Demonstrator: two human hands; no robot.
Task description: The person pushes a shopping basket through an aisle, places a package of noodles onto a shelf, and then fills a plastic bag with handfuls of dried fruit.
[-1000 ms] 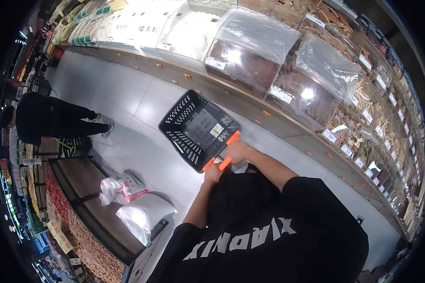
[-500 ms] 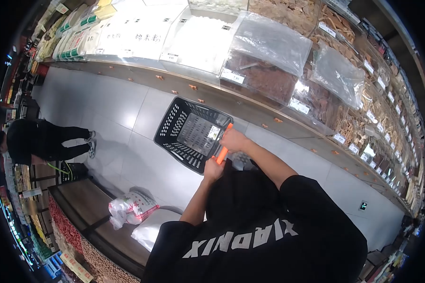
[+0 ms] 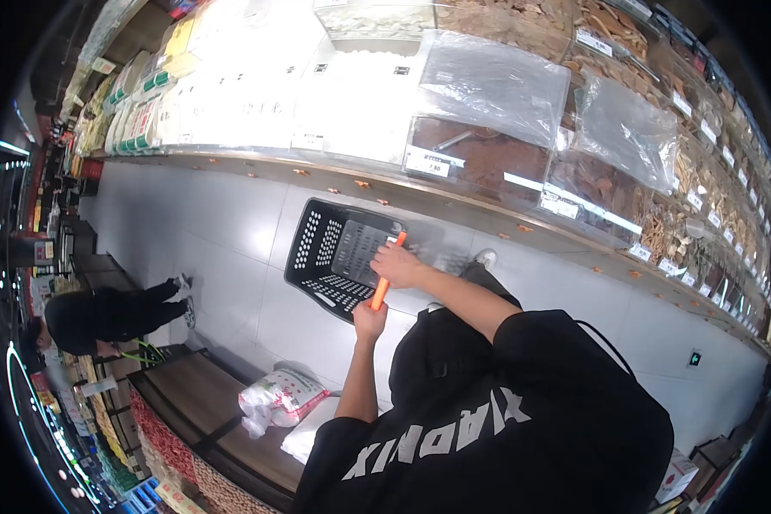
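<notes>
A black plastic shopping basket point(image 3: 304, 281) with perforated sides hangs in front of me over the floor, its open top facing me. Its orange handle point(image 3: 390, 270) runs along the near side. My left hand point(image 3: 369, 322) is closed around the lower end of this handle. Higher up the same handle, my right hand point(image 3: 397, 264) is wrapped over it. Part of the grip is hidden by my fingers. My black shirt and trousers fill the lower part of the view.
Clear bins of dried goods point(image 3: 480, 154) with price tags line the far side, beside white powder bins point(image 3: 351, 103). Plastic bags point(image 3: 283, 396) lie on a low brown ledge point(image 3: 197, 403). Another person point(image 3: 103, 317) stands at left holding a basket. Pale tiles point(image 3: 231, 257) cover the floor.
The view has turned and shifted, so shelves, bags and the other person appear lower and farther right. Both hands stay on the handle. My leg and shoe now show beside the shelf.
</notes>
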